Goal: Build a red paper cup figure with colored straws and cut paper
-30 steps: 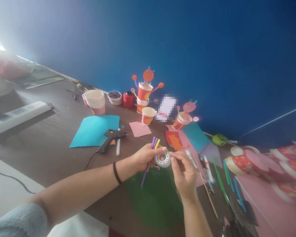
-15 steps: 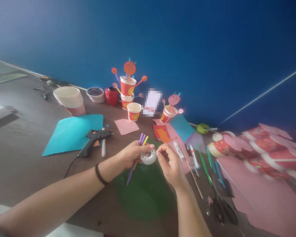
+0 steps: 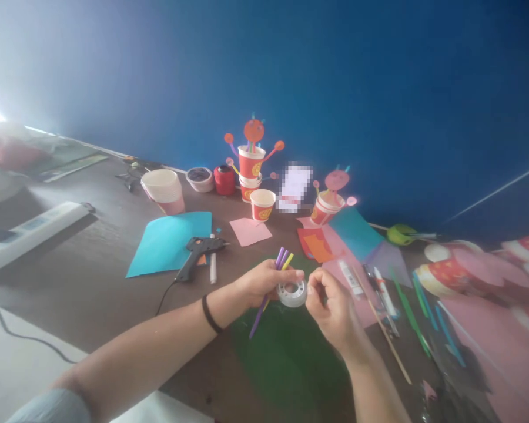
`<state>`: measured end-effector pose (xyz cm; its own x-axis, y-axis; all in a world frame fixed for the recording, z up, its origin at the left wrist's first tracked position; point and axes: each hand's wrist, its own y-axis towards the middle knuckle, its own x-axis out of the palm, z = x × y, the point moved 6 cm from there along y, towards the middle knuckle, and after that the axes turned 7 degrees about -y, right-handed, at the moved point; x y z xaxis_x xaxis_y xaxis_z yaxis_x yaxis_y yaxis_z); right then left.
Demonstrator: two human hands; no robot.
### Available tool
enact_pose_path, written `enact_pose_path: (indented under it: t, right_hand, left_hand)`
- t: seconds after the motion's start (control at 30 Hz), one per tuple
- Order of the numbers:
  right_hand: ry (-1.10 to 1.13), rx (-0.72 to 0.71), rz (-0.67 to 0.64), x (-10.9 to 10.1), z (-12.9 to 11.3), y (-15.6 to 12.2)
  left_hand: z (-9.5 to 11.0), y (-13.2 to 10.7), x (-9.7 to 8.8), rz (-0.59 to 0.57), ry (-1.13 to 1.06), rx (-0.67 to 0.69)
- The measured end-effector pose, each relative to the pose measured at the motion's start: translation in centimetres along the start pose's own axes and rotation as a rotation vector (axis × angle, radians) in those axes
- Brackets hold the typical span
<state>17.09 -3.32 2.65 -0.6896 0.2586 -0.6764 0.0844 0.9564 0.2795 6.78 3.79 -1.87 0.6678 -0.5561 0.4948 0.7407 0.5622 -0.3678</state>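
Observation:
My left hand (image 3: 264, 285) is closed around a roll of clear tape (image 3: 292, 298) together with a few thin sticks or straws. Two purple straws (image 3: 258, 320) and a yellow straw (image 3: 288, 262) stick out above and below its fingers. Its thumb lies over the top rim of the roll. Right beside the roll, the thumb and fingers of my right hand (image 3: 335, 311) are pinched together; whatever they pinch is too small to make out. Both hands are above a green round mat (image 3: 291, 364).
A black glue gun (image 3: 194, 258) lies by a turquoise sheet (image 3: 167, 241). Behind stand stacked paper cups (image 3: 163, 191), a red cup (image 3: 263, 205) and cup figures (image 3: 254, 132). On the right are a glue stick (image 3: 350, 278), a wooden stick (image 3: 390, 341), green straws (image 3: 409, 311) and pink paper (image 3: 489, 341).
The view has swung left, so everything sits farther right in the picture and a white power strip shows more at left. Both hands keep nearly the same pose at the tape roll.

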Motion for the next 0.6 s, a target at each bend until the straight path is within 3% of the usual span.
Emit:
enact_pose_path:
  t: [0.6]
  right_hand:
    - [0.246,0.048,-0.018,0.32,0.63,-0.51]
  left_hand:
    - [-0.08,0.14,0.47,-0.066,-0.132,-0.062]
